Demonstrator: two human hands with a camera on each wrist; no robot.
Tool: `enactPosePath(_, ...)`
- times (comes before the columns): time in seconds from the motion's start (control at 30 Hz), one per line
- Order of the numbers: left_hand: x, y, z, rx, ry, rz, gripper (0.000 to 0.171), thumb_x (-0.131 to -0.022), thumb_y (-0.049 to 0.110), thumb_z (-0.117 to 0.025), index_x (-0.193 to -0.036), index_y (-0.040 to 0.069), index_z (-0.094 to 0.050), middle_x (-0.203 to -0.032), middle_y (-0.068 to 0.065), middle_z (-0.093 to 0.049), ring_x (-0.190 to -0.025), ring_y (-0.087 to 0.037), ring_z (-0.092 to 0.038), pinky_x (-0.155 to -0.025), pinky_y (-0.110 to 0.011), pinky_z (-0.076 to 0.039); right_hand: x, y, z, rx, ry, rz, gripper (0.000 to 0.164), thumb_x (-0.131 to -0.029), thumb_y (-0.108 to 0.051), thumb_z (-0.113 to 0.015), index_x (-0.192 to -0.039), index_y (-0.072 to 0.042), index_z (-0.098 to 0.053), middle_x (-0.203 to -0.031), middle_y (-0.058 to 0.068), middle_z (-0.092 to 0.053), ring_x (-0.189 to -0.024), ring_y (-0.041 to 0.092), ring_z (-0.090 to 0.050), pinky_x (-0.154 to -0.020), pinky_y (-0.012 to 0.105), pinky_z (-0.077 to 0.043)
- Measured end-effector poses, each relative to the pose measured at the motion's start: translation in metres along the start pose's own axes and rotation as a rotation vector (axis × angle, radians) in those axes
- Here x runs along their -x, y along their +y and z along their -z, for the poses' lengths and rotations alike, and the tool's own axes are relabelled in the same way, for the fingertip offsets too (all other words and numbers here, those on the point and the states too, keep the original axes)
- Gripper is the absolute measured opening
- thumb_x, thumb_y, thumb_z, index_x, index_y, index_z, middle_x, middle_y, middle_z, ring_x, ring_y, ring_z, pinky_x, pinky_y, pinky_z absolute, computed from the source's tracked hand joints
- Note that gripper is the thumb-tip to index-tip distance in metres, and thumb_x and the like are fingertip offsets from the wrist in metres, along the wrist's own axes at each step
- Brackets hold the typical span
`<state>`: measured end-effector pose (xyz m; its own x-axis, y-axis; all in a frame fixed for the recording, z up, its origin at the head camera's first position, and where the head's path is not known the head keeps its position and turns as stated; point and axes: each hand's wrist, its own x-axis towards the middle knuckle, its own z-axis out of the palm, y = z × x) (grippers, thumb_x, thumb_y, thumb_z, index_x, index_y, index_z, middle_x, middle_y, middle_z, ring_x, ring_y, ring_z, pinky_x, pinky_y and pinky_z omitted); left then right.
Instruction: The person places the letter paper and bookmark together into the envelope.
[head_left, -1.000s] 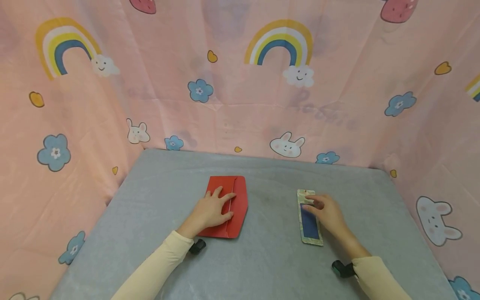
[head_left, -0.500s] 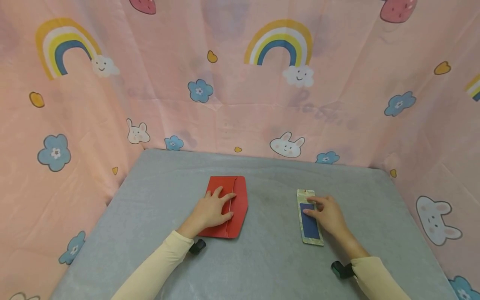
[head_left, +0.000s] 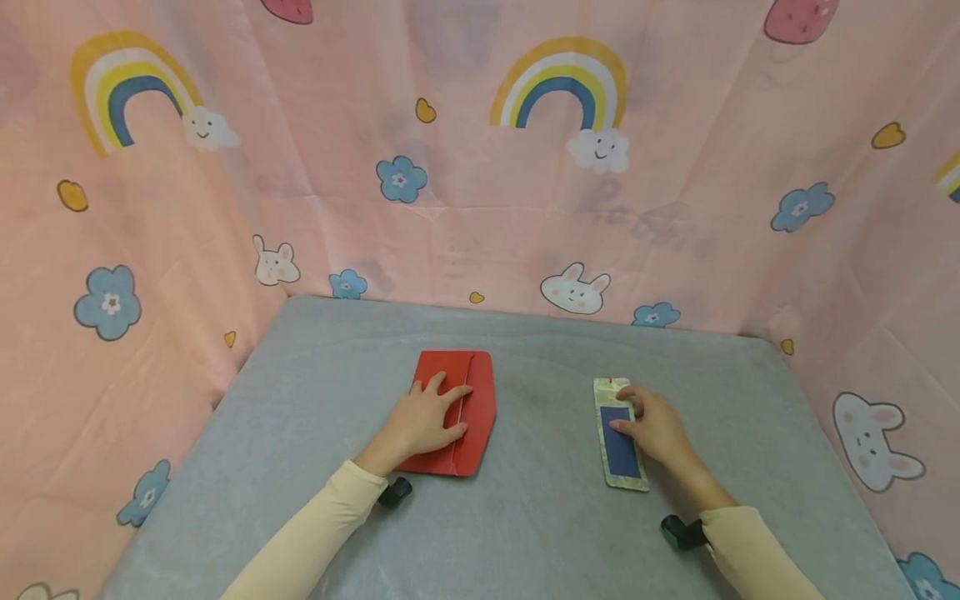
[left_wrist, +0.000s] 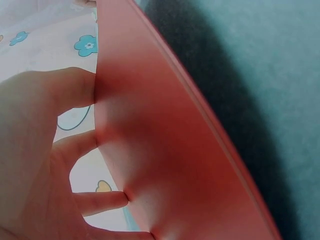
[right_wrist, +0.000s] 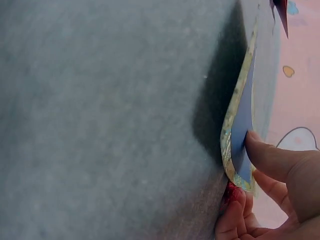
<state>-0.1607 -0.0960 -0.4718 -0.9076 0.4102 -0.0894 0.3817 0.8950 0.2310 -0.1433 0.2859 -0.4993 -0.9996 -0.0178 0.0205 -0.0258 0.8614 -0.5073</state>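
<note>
A red envelope (head_left: 480,417) lies on the grey-covered table with its flap folded out to the right. My left hand (head_left: 424,423) rests on it, fingers spread and fingertips pressing on the paper; the left wrist view shows the fingertips against the red sheet (left_wrist: 150,115). To the right lies a long bookmark (head_left: 621,454) with a pale patterned border and a dark blue panel. My right hand (head_left: 657,425) is at its right edge, the thumb on the blue panel and the fingers curled at the edge. In the right wrist view a red tassel (right_wrist: 233,193) shows by the fingers.
The grey cloth (head_left: 540,525) covers the table, which ends at the back against a pink printed curtain (head_left: 450,242). Curtain also stands along both sides. A dark wrist camera (head_left: 682,533) sits under the right wrist and another (head_left: 395,493) under the left.
My right hand's index finger and thumb have drawn rightward across the bookmark toward its right edge. The left hand and the envelope have stayed put.
</note>
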Motion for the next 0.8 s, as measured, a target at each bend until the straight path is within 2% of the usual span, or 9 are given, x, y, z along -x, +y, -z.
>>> enactPosePath(0.17, 0.0007, -0.0001, 0.0011, -0.002, 0.000, -0.002, 0.061, -0.090, 0.047, -0.064, -0.146, 0.032, -0.047, -0.154, -0.019, -0.041, -0.128, -0.053, -0.050, -0.074, -0.049, -0.059, -0.0019, -0.0008, 0.0005, -0.035, 0.009, 0.004, 0.045, -0.081, -0.012, -0.080, -0.120, -0.003, -0.060, -0.081, 0.011, -0.051, -0.069, 0.021, -0.043, -0.060, 0.032, -0.032)
enactPosePath(0.37, -0.0006, -0.0018, -0.0011, -0.004, -0.001, -0.002, 0.061, -0.090, 0.047, -0.064, -0.146, 0.032, -0.046, -0.154, -0.018, -0.040, -0.129, -0.052, -0.049, -0.076, -0.050, -0.059, -0.0031, -0.0004, 0.0008, -0.059, 0.026, 0.041, 0.042, -0.080, -0.010, -0.080, -0.118, -0.003, -0.063, -0.081, 0.010, -0.052, -0.071, 0.019, -0.043, -0.061, 0.031, -0.033)
enactPosePath(0.5, -0.0006, -0.0019, -0.0015, -0.002, -0.004, -0.005, 0.062, -0.090, 0.048, -0.064, -0.147, 0.032, -0.046, -0.154, -0.018, -0.040, -0.129, -0.052, -0.049, -0.079, -0.051, -0.059, -0.0028, 0.0018, 0.0019, -0.082, 0.017, 0.056, 0.042, -0.080, -0.008, -0.079, -0.119, -0.003, -0.064, -0.100, 0.020, -0.057, -0.075, 0.020, -0.048, -0.063, 0.029, -0.038)
enactPosePath(0.67, 0.0005, -0.0017, -0.0009, 0.011, -0.004, -0.007, 0.062, -0.089, 0.047, -0.064, -0.146, 0.031, -0.047, -0.154, -0.019, -0.040, -0.128, -0.053, -0.050, -0.082, -0.052, -0.058, -0.0045, 0.0054, 0.0026, -0.128, -0.018, 0.069, 0.041, -0.081, -0.006, -0.078, -0.121, -0.004, -0.067, -0.133, 0.031, -0.049, -0.082, 0.027, -0.053, -0.066, 0.029, -0.041)
enactPosePath(0.73, 0.0006, -0.0018, -0.0006, 0.012, -0.008, -0.003, 0.062, -0.089, 0.047, -0.064, -0.146, 0.032, -0.046, -0.154, -0.018, -0.040, -0.128, -0.054, -0.050, -0.083, -0.053, -0.058, -0.0050, 0.0063, 0.0025, -0.147, -0.031, 0.080, 0.040, -0.082, -0.005, -0.076, -0.121, -0.006, -0.068, -0.136, 0.028, -0.050, -0.083, 0.026, -0.052, -0.066, 0.028, -0.040)
enactPosePath(0.8, 0.0006, -0.0020, -0.0005, 0.011, -0.011, 0.001, 0.062, -0.090, 0.047, -0.064, -0.147, 0.032, -0.046, -0.155, -0.018, -0.039, -0.129, -0.053, -0.049, -0.083, -0.053, -0.058, -0.0052, 0.0067, 0.0026, -0.164, -0.040, 0.091, 0.039, -0.083, -0.005, -0.076, -0.121, -0.007, -0.068, -0.130, 0.024, -0.057, -0.080, 0.022, -0.050, -0.064, 0.026, -0.038)
